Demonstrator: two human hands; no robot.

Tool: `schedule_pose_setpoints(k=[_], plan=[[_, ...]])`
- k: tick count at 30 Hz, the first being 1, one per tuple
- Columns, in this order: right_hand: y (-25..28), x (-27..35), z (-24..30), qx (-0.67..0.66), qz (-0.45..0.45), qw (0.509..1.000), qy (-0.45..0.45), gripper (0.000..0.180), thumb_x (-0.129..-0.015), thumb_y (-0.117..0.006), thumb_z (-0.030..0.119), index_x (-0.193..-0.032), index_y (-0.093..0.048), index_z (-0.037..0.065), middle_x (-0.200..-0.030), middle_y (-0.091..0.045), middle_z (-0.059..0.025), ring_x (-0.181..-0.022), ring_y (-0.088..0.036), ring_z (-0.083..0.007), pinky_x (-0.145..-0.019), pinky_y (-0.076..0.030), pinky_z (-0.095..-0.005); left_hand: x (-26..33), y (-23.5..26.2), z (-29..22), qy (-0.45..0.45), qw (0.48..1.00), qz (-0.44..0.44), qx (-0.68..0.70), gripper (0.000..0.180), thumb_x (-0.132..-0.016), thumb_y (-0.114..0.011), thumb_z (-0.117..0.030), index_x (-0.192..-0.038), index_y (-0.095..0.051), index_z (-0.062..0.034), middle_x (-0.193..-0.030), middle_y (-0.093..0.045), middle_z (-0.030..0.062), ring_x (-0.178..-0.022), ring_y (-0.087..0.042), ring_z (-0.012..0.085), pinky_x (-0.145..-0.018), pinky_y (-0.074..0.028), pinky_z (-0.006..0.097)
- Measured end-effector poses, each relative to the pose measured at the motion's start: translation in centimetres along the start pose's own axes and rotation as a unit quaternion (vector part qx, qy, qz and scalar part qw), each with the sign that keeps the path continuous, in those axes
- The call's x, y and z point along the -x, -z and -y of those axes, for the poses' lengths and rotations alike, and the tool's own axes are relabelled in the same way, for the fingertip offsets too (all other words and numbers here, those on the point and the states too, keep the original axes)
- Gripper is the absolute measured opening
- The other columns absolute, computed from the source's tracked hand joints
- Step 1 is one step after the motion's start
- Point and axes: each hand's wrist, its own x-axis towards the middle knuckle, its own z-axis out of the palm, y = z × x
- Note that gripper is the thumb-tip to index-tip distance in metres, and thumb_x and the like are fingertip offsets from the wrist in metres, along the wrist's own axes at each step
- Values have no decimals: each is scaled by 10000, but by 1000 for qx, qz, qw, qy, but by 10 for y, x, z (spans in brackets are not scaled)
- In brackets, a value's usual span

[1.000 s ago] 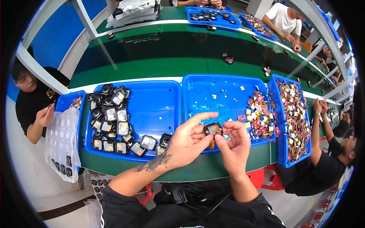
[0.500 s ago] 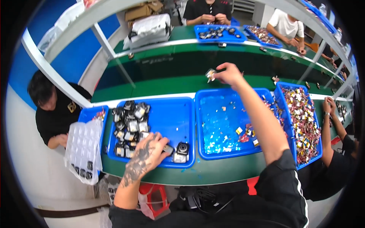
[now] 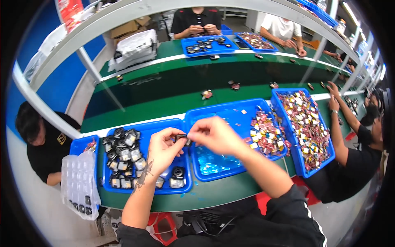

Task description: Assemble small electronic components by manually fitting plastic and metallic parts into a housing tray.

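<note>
My left hand [image 3: 163,149] and my right hand [image 3: 214,134] meet over the seam between two blue trays, both pinching one small black part [image 3: 181,137] between their fingertips. Under my left hand lies a blue tray [image 3: 145,189] with several black-and-silver parts stacked along its left side. Beneath my right hand a second blue tray [image 3: 230,108] holds shiny blue scraps and a heap of small red and yellow pieces [image 3: 263,132] on its right side.
A third blue tray [image 3: 325,153] full of coloured pieces stands at the right, with a seated person's arm [image 3: 342,119] beside it. A clear plastic blister sheet [image 3: 78,185] hangs at the left near another person. A green conveyor belt [image 3: 173,88] carries small parts; people work opposite.
My right hand has come back from the far belt to the trays. My left hand lifted off the left tray, and both now hold a small black part together.
</note>
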Motion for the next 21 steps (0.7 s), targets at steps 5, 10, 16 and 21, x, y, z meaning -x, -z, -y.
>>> schedule_pose_setpoints(k=[5,10,16,21], plan=[[-10,49,-10,-173,-183,967,-48,151,-951,-603,115,-939,-651,-28,-811,-678,-56,-708,-651,-110,-636,-541,-241,-3,-52,-1,-30,986,1,167,213,-911,-640,-98,-1081,-640,29,-896,-684,74,-681,-634,100,-576,-510,209],[33,74,-35,294,-261,919,-7,146,-851,-693,168,-881,-665,27,-804,-671,-114,-737,-658,-269,-677,-538,-369,10,-64,20,50,961,-5,271,236,-965,-573,-143,-1111,-627,36,-971,-691,143,-751,-688,181,-613,-562,246],[117,116,-74,535,-285,791,-88,78,-726,-712,95,-770,-656,63,-867,-629,-118,-868,-599,-322,-748,-490,-443,5,-61,22,56,949,69,302,341,-986,-513,-100,-1316,-488,-20,-1105,-650,162,-864,-681,200,-680,-565,270],[114,112,-58,171,-334,921,-107,83,-809,-691,18,-825,-610,29,-787,-641,-49,-698,-595,-140,-679,-475,-249,9,-56,32,28,963,70,260,358,-949,-513,-44,-1306,-492,-36,-1154,-611,128,-901,-611,157,-737,-507,261]])
